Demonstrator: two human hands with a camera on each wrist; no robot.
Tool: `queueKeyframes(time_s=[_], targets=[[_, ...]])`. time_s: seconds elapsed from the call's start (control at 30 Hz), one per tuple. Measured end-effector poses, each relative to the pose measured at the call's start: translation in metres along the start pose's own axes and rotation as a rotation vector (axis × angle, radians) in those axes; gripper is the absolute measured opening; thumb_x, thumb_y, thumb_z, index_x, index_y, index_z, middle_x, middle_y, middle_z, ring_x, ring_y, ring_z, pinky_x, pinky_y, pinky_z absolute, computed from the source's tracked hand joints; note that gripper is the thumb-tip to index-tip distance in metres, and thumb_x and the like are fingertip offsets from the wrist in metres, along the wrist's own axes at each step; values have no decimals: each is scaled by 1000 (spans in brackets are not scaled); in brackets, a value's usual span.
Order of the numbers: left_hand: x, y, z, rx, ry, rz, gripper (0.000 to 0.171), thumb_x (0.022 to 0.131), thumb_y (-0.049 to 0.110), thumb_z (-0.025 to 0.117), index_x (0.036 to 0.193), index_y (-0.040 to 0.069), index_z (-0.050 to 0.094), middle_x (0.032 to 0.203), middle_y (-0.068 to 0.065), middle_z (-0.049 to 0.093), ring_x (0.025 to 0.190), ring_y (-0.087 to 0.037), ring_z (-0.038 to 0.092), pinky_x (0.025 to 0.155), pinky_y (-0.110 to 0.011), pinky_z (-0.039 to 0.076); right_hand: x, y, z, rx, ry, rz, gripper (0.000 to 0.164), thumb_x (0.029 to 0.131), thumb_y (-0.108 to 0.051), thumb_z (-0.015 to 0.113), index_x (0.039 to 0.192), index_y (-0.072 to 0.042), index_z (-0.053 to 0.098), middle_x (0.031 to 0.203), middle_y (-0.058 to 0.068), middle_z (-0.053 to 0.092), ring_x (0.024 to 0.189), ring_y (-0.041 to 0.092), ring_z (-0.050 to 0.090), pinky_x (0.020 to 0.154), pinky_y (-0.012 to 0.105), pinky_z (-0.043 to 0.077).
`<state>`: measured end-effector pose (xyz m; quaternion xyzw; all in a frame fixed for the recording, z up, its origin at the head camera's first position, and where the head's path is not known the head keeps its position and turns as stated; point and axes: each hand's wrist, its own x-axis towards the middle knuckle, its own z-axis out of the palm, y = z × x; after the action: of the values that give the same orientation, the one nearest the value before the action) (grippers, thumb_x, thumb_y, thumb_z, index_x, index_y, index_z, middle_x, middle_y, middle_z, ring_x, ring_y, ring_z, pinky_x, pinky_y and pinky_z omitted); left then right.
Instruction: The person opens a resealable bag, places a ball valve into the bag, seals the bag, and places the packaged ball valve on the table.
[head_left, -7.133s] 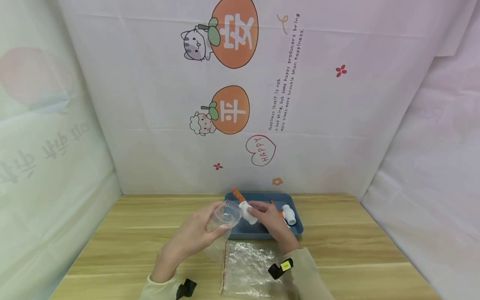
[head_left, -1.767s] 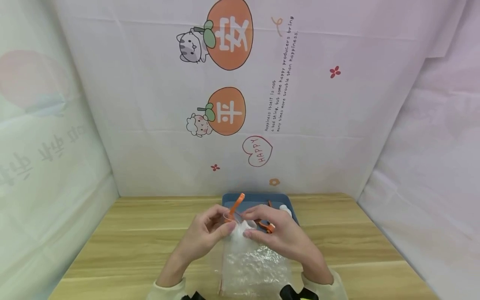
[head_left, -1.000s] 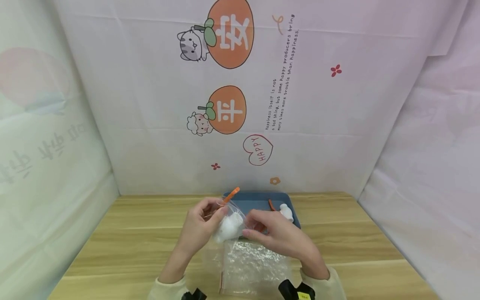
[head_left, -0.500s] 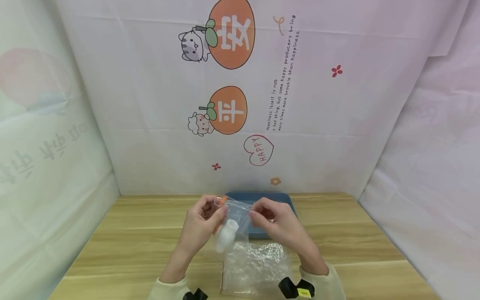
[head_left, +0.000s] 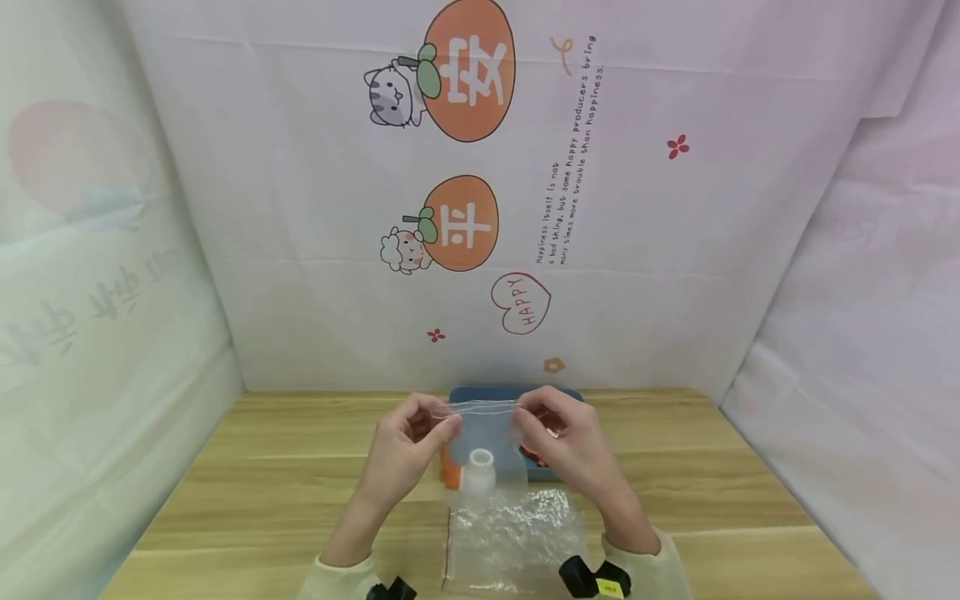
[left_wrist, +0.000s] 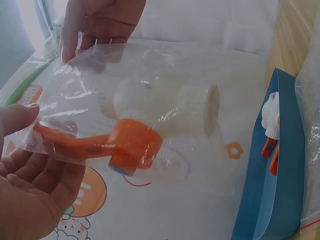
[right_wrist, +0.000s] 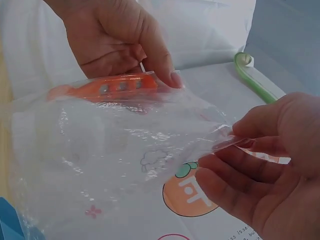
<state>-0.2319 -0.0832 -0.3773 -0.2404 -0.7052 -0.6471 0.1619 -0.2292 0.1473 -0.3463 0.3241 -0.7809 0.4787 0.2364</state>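
A clear zip bag (head_left: 491,433) hangs between my hands, its mouth pulled into a nearly straight line. My left hand (head_left: 401,446) pinches the left top corner and my right hand (head_left: 566,437) the right. Inside, in the left wrist view, lies an orange toy-hammer-shaped piece (left_wrist: 132,145), its handle toward my left fingers. A pale cylindrical piece (left_wrist: 192,110) blurs through the plastic beside it; in the head view a white piece (head_left: 481,471) with a round open end shows low in the bag. In the right wrist view, the orange handle (right_wrist: 120,86) has grey spots.
A blue tray (head_left: 461,392) stands behind the hands, partly hidden, with orange pieces (head_left: 532,456) and a white piece (left_wrist: 270,115) in it. Another clear bag (head_left: 517,533) with a red edge lies flat on the wood-grain table (head_left: 300,467). A printed cloth (head_left: 337,333) hangs behind.
The white piece with its orange handle went from my right hand into the bag; the handle's end no longer sticks out. My right hand shifted to the right corner, and the mouth is stretched straight.
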Motion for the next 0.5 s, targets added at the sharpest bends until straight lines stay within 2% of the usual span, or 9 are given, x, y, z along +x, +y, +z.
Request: queueKeyframes(time_s=[0.13, 0.23, 0.4, 0.5], targets=[[0, 1, -1, -11, -55, 51, 12, 90, 9, 71, 99, 5, 65, 92, -15, 70, 79, -8, 67, 70, -23, 57, 0, 2, -3, -2, 42, -41, 11, 91, 0, 66, 95, -10, 68, 81, 3, 67, 67, 5, 59, 55, 20, 49], [-1, 2, -2, -39, -102, 71, 11, 91, 8, 69, 101, 5, 65, 95, -16, 71, 83, -13, 70, 71, -26, 58, 0, 3, -6, 13, 51, -53, 12, 91, 1, 66, 97, -10, 68, 82, 6, 67, 69, 5, 60, 59, 18, 50], [-2, 6, -4, -88, -159, 90, 12, 94, 7, 65, 105, 3, 65, 98, -18, 72, 87, -23, 72, 76, -26, 58, 0, 5, -12, 52, 35, -56, 15, 90, 5, 65, 100, -6, 68, 81, 6, 67, 72, 9, 63, 63, 20, 53], [-3, 9, -7, -85, -169, 97, 12, 95, 7, 63, 106, 2, 65, 98, -20, 72, 89, -23, 72, 77, -27, 58, 2, 7, -14, 83, 4, -71, 18, 90, 8, 64, 102, -4, 68, 82, 6, 67, 73, 9, 64, 63, 20, 54]])
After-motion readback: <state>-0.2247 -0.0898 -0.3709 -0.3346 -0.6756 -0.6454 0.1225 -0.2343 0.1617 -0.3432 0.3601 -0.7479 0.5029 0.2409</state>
